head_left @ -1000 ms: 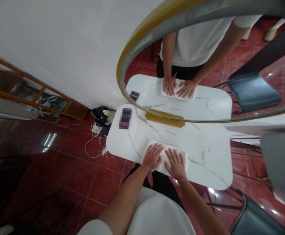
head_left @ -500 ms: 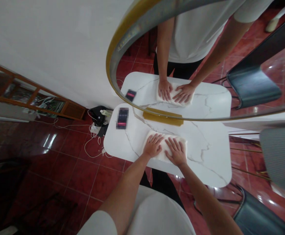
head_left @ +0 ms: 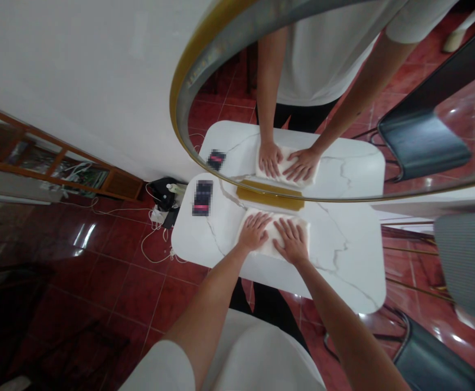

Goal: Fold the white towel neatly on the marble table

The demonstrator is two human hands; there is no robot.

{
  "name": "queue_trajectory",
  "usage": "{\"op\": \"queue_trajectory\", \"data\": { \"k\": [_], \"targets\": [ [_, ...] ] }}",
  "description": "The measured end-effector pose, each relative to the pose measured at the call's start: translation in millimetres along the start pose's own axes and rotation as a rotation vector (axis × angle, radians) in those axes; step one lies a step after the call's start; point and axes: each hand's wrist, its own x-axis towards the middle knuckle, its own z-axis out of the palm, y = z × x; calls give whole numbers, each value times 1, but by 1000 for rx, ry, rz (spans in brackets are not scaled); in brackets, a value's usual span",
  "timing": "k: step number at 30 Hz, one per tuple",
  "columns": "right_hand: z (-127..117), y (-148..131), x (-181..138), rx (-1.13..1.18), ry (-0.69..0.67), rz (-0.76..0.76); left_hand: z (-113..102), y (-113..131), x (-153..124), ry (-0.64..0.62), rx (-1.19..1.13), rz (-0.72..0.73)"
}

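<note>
A folded white cloth (head_left: 270,243) lies flat on the white marble-patterned table (head_left: 351,228). My left hand (head_left: 254,231) rests palm down on its left part, fingers stretched out. On the right part lies my right hand (head_left: 292,240), also flat, with its fingers spread. Both hands press on the cloth from above without gripping it. Just beyond the cloth a gold-coloured bar (head_left: 270,195) sits at the foot of the mirror. The mirror (head_left: 335,168) reflects both arms, the cloth and the table.
A dark, pixelated flat object (head_left: 202,198) lies at the table's left end. Left of the table, white cables (head_left: 148,255) and a black bag-like item (head_left: 162,193) are on the red tiled floor. A dark chair (head_left: 433,347) and a grey seat (head_left: 466,266) stand to the right.
Both hands and the cloth have slid a little away from me, toward the mirror. The cloth's far edge is now closer to the gold-coloured bar. Both hands stay flat.
</note>
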Motion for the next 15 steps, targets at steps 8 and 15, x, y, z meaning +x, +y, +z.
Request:
{"op": "queue_trajectory", "data": {
  "k": [8,15],
  "targets": [
    [0,-6,-13,16,30,16,1,8,-10,6,15,-28],
    [-4,-12,-57,-17,0,4,5,36,-45,-26,-8,-36]
  ]
}}
